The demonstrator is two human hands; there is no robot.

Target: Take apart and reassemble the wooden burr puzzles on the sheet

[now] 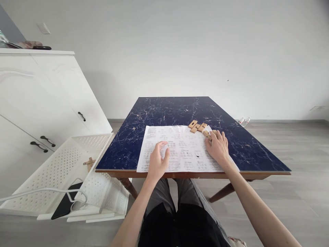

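Under both of my hands, a printed instruction sheet (180, 147) is lying flat on the dark blue marbled table (164, 109), its near edge reaching the table's front rim. I am resting my left hand (158, 161) on the sheet's lower middle, fingers loosely curled and thumb apart, grasping nothing. I am laying my right hand (218, 146) palm down over the sheet's right part, fingers spread forward, and its fingertips are touching a small wooden piece (206, 134) at the paper's far right corner; whether I am pinching that piece or only pressing on it I cannot tell. Just beyond my right fingertips, a cluster of flat wooden puzzle pieces (197, 126) is sitting partly on the sheet's top edge. Well off to the left of my left hand, below table level, a white perforated basket (64, 161) is holding another wooden piece (89, 163), with a black phone (65, 205) and a white cable (38, 191) beside it.
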